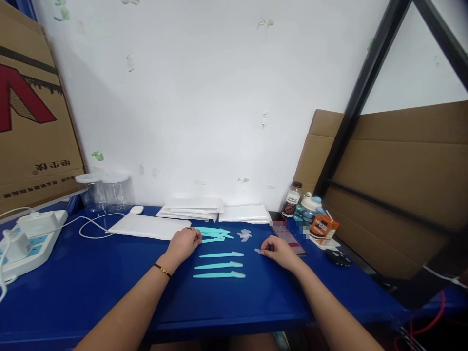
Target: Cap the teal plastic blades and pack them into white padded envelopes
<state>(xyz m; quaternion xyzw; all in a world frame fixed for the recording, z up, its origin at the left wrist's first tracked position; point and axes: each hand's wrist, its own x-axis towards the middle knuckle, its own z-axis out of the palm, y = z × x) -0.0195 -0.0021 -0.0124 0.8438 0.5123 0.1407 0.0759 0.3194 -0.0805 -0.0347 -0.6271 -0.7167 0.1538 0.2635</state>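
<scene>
Three turquoise razor-like sticks (219, 275) lie in separate rows on the blue table, their wider ends to the right. Behind them is a loose group of similar turquoise sticks (215, 232). My left hand (185, 242) is at the left end of that group, fingers bent together on a stick's end. To the right, a small pile of translucent caps (244, 235) rests on the table. My right hand (277, 250) pinches one small translucent cap (258, 251) between thumb and finger, right of the rows.
White packets (193, 208) lie along the wall, with a white pouch (149, 226) before them. At left are clear jars (117, 192) and a power strip (40, 243). A phone (288, 236), a bottle (292, 200) and an orange carton (323, 228) stand or lie at right.
</scene>
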